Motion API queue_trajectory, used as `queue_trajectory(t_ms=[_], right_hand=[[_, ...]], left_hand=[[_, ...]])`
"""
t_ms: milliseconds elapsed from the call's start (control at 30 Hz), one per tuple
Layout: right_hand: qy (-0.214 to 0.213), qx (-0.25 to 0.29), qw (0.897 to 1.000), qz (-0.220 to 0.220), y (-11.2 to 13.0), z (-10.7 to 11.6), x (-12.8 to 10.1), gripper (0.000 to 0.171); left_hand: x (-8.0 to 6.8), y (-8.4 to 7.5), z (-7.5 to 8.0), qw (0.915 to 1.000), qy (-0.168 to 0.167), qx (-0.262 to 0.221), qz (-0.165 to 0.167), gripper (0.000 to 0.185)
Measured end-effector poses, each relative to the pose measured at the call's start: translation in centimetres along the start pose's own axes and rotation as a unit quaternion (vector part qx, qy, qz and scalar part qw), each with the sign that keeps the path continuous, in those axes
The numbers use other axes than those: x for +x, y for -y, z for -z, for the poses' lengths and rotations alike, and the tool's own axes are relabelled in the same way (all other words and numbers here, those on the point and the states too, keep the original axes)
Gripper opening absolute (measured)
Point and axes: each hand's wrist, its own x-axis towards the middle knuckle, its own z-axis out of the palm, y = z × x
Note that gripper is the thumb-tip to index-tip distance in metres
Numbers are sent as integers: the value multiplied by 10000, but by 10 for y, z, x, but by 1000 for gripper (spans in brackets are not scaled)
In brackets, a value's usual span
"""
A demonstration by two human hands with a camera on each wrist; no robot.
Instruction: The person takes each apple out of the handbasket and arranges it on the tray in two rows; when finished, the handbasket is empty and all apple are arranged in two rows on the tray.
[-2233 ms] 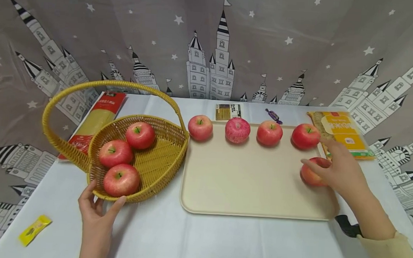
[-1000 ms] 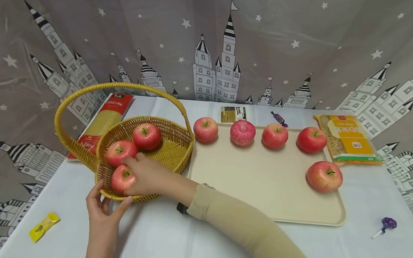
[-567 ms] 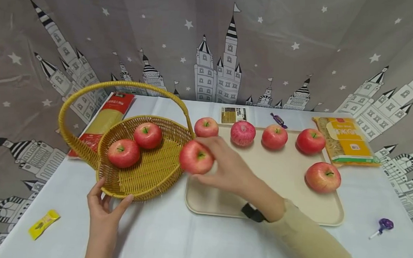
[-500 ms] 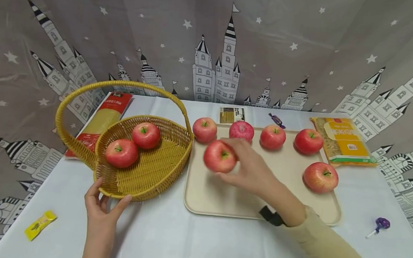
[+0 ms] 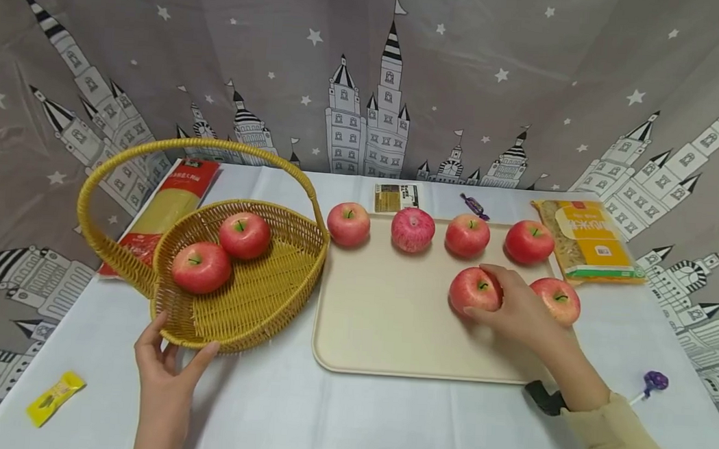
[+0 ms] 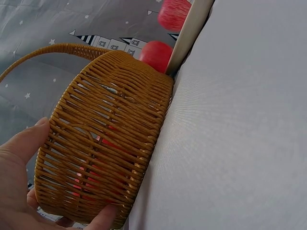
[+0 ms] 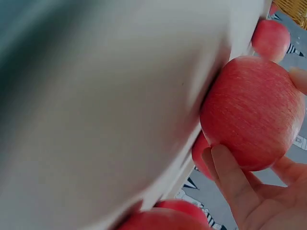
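Observation:
My left hand [image 5: 167, 384] holds the near end of a yellow wicker basket [image 5: 262, 301], its thumb and fingers spread along the woven side. Two red apples, one farther back [image 5: 244, 235] and one nearer [image 5: 201, 268], lie in the basket's left part. My right hand [image 5: 529, 317] grips another red apple [image 5: 474, 290] over the right half of a cream tray [image 5: 385, 315]. In the right wrist view that apple [image 7: 252, 112] is very close to the tray surface; I cannot tell whether it touches. Just right of this hand, an apple [image 5: 556, 300] sits partly hidden on the tray.
Several apples, including a streaked pink one [image 5: 413, 230], line the tray's back edge. A red-and-yellow packet [image 5: 169, 206] lies behind the basket, an orange packet [image 5: 590, 240] at back right. Small sweets lie about: yellow wrapper [image 5: 55, 398], purple wrapper [image 5: 474, 206], lollipop [image 5: 655, 382].
My right hand left the apple at the tray's right, reached into the basket, took its nearest apple and carried it rightward over the tray. My left hand stayed on the basket.

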Motion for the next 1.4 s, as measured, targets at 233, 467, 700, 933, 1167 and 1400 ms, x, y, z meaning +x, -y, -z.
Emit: queue_trajectory(t_ms=[233, 467, 700, 933, 1167, 1400], right_hand=[[39, -82, 9999, -56, 4, -3, 4, 88], [-243, -278, 9992, 136, 19, 6, 0, 97], [-572, -308, 9937, 917, 76, 17, 17, 81], [-100, -7, 9707, 2400, 161, -26, 41, 63], [509, -258, 9421, 3305, 243, -93, 89, 66], [749, -437, 9691, 2310, 286, -150, 142, 88]], left_hand=[[-1, 1, 0, 9999, 23, -79, -109, 86], [-2, 0, 0, 10000, -21, -18, -57, 86], [-3, 1, 2, 9999, -83, -27, -142, 85], [0, 2, 2, 9998, -22, 14, -211, 85], [2, 0, 3, 9995, -61, 61, -319, 85], [1, 1, 4, 9997, 20, 163, -161, 87]])
